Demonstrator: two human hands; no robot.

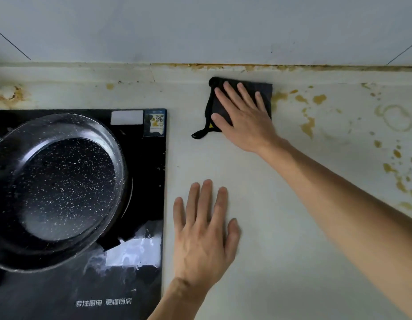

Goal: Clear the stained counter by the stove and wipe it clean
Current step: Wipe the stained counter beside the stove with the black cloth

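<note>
My fingers [243, 94] on the right hand [244, 116] lie straight and spread, pressing flat on a dark grey cloth [262, 91] with black trim and a small black loop at its near left corner. The cloth sits far back on the pale counter [293, 227], just beside the raised strip where counter meets wall [200, 28], and a short way right of the stove's back right corner. My left hand [204, 236] rests palm down on bare counter nearer to me, fingers straight and slightly apart, holding nothing, just beside the right edge of the black glass stove [149, 181].

Right of the cloth, yellow-brown stains [308, 127] spatter the counter: blotches touching the cloth's right edge, a faint ring mark farther right, and a trail of spots running down toward the right edge of view. The seam along the wall carries a brownish crust too, and another rusty ring [9, 95] sits at the far left behind the stove.

On the stove sits a dark speckled frying pan [61, 188], empty as far as I can see. A label with a QR code is stuck at the stove's back right corner, and white lettering runs along its near edge.
</note>
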